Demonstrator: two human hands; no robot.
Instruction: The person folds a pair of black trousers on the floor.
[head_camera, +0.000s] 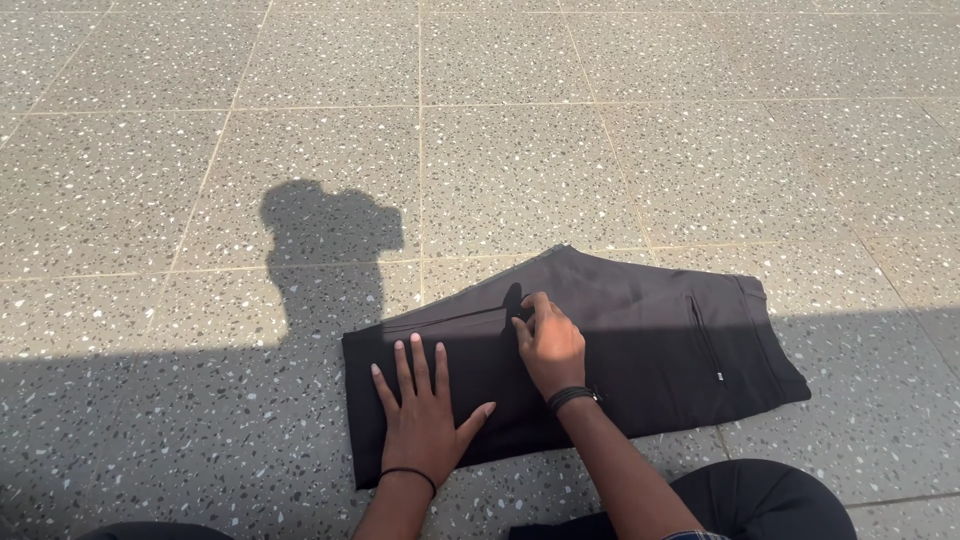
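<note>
Right hand (549, 345) pinches a small fold of cloth between thumb and fingertips, near the upper edge of the folded black trousers (640, 350), about mid-length; a dark band sits on that wrist. Left hand (420, 418) lies flat and open, fingers spread, palm pressing the garment's left end, gripping nothing; a thin black band on its wrist. The two hands are near each other, not touching. The trousers lie on the speckled terrazzo floor (600, 150), folded into a long dark strip. Long axis runs roughly left to right across the view, slightly tilted. The waistband end, with a zip pocket (704, 335) showing, points to the right; the leg end points left, under the flat hand. The upper edge rises to a low peak near the middle. The person's shadow (325, 250) falls on the tiles up and left of the garment. A dark-clad knee (760, 500) shows at the bottom right.
</note>
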